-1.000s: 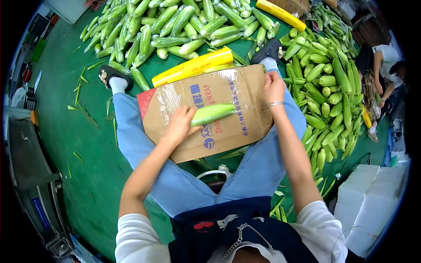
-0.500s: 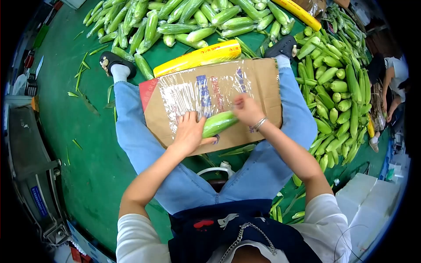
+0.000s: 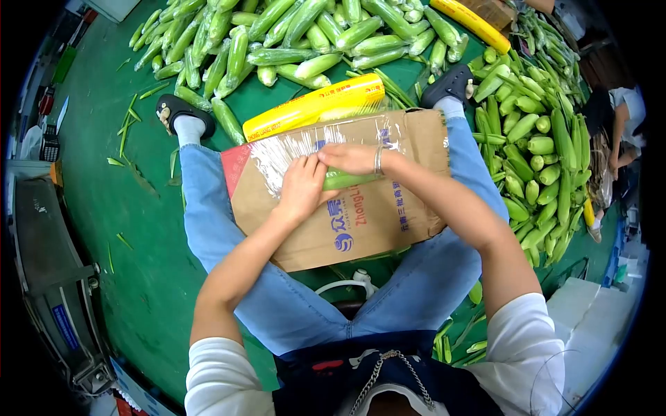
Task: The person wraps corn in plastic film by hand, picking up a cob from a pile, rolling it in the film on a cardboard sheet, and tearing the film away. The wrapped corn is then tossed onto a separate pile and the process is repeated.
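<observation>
You sit with a flat box (image 3: 361, 215) across your lap, and a sheet of clear wrap (image 3: 291, 149) lies stretched over its far part. Your left hand (image 3: 302, 187) rests on the box with its fingers curled down over the near left end of 1 corn (image 3: 347, 180). Your right hand (image 3: 350, 158) lies just past it, palm down, fingers held close together and pointing left, pressing on the corn and the wrap. The 2 hands touch each other over the corn. The corn lies flat on the box, near its middle, with only a short green part showing between your hands. You cannot tell if the wrap is already around it. A yellow roll (image 3: 316, 105) lies on the floor just past the far edge of the box, tilted up to the right. Your 2 shoes (image 3: 179, 111) rest on the green floor (image 3: 104, 208) at the far left and far right of the box. A big heap of corn (image 3: 291, 35) lies far from you, and more corn (image 3: 534, 139) is piled on your right. At the far right, another person's arm (image 3: 614, 139) shows beside that pile.
</observation>
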